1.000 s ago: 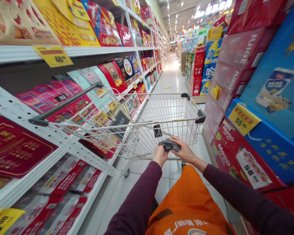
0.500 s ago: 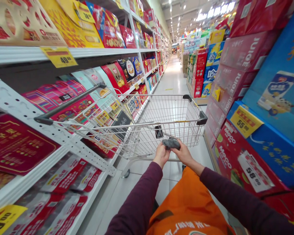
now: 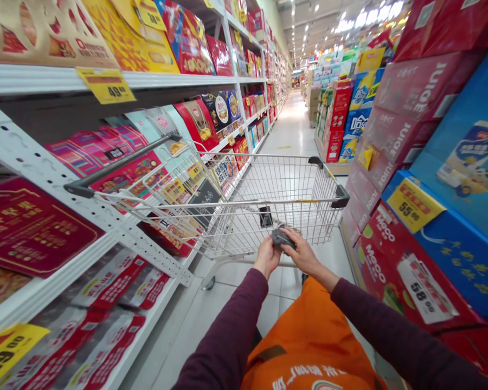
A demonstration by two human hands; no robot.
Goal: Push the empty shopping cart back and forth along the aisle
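A wire shopping cart (image 3: 268,189) stands sideways across the aisle in front of me, its dark handle bar (image 3: 117,165) pointing left toward the shelves. Both my hands meet at the cart's near wire side. A small grey cloth (image 3: 282,237) is bunched between them. My left hand (image 3: 266,255) pinches its left end with closed fingers. My right hand (image 3: 301,252) wraps over its right part. My sleeves are dark purple and an orange vest (image 3: 309,346) shows below.
Shelving (image 3: 106,81) packed with red and yellow gift boxes and yellow price tags runs along the left. Stacked red and blue cartons (image 3: 423,179) line the right. The tiled aisle floor (image 3: 288,130) stretches ahead past more displays.
The grey cloth has been gathered from a loose spread into a tighter bunch. My hands have drawn closer together on it. The view has shifted slightly.
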